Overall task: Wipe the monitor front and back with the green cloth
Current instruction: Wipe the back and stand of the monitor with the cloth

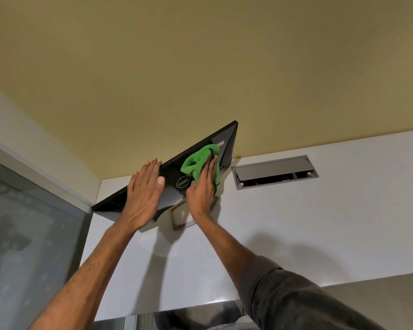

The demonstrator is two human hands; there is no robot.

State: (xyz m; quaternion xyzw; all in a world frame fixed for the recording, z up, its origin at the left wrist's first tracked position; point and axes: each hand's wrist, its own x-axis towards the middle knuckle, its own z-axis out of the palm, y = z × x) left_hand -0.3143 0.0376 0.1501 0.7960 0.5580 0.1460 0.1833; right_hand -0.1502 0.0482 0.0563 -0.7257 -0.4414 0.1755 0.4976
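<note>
Head view. A: where's the monitor?
B: Monitor [171, 170] stands on the white desk [296, 222], back panel toward the camera, tilted. Stand base [179, 216] sits under it.
A: Cloth?
B: Green cloth [196, 160] is bunched on the back panel, right of the logo. Right hand [202, 189] lies flat on it, fingers straight, pressing it to the panel.
A: Left hand?
B: Left hand [142, 194] lies over the top edge, left of the logo. Fingers straight and slightly apart, thumb on the back panel.
A: Anything else?
B: Grey cable box [274, 171] set in the desk, right of the monitor. Glass panel [29, 234] at left.
</note>
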